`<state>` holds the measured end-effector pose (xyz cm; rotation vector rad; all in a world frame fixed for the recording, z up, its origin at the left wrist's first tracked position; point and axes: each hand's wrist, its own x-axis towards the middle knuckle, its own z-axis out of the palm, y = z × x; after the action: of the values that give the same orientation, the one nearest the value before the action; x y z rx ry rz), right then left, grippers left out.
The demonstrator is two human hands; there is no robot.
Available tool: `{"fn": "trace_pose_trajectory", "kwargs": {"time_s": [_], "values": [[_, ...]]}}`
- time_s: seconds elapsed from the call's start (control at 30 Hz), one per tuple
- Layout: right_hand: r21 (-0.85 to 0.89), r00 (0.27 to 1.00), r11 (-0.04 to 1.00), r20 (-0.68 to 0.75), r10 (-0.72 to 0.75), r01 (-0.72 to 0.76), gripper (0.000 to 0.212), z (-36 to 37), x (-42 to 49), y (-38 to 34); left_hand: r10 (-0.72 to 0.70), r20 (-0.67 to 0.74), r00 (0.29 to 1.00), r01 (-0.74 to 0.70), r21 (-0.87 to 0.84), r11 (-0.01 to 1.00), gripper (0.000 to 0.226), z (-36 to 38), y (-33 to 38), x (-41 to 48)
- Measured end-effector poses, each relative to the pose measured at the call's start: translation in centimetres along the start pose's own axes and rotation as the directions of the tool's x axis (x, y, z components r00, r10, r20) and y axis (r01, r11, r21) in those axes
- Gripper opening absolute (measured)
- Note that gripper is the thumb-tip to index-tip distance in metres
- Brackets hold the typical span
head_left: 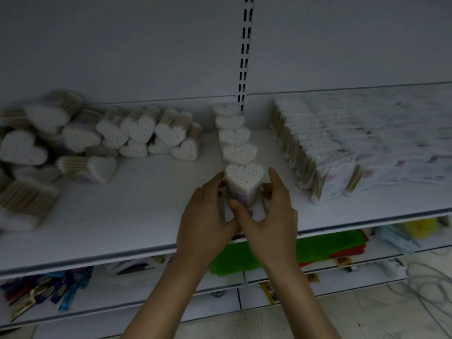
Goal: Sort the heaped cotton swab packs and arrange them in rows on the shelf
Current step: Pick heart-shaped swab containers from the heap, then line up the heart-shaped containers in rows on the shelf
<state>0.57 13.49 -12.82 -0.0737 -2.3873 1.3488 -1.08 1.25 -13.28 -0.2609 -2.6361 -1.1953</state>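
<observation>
The left hand (205,216) and right hand (269,216) grip a heart-shaped pack (244,177).

The lower part of the front pack (244,178) is hidden behind the left hand (205,217) and right hand (272,216) gripping it. The heap of packs (49,148) at the left is blurred and cut off by the left edge; the print on the flat packs (342,148) at the right is too blurred to read. Wrappers (49,293) on the lower shelf (151,297) are blurred and partly hidden under the upper shelf (122,211).
</observation>
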Motion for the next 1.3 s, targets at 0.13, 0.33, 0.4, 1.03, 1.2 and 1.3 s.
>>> {"fn": "trace_pose_trajectory", "kwargs": {"time_s": [0.13, 0.33, 0.4, 1.03, 1.2, 1.3], "values": [[0.111, 0.999, 0.994, -0.033, 0.011, -0.008, 0.087, -1.0, -1.3, -0.7, 0.002, -0.001, 1.000, -0.002, -0.085, 0.996, 0.103, -0.8, 0.4, -0.5], [0.075, 0.968, 0.971, -0.124, -0.219, 0.229, 0.059, 1.3, -5.0, -5.0, 0.014, -0.187, 0.982, -0.029, -0.080, 0.996, 0.089, -4.2, -1.2, -3.2], [0.075, 0.963, 0.960, -0.048, -0.266, 0.269, 0.051, 3.3, -5.6, -6.1, -0.003, -0.249, 0.969, 0.002, -0.004, 1.000, 0.078, -6.7, -3.4, -3.8], [0.385, 0.984, 0.913, -0.056, 0.172, -0.138, 0.047, 13.4, 8.0, -13.5, -0.028, -0.139, 0.990, 0.046, 0.133, 0.990, 0.067, -13.7, -10.6, -2.0], [0.273, 0.892, 0.852, 0.209, 0.401, -0.447, 0.071, 14.6, 12.4, -11.9, -0.004, -0.172, 0.985, 0.030, 0.147, 0.989, 0.066, -13.5, -11.0, -1.9], [0.289, 0.899, 0.862, 0.275, 0.341, -0.416, 0.057, 14.8, 11.6, -11.3, 0.028, -0.219, 0.975, 0.006, 0.153, 0.988, 0.072, -13.6, -10.6, -2.1]]}}
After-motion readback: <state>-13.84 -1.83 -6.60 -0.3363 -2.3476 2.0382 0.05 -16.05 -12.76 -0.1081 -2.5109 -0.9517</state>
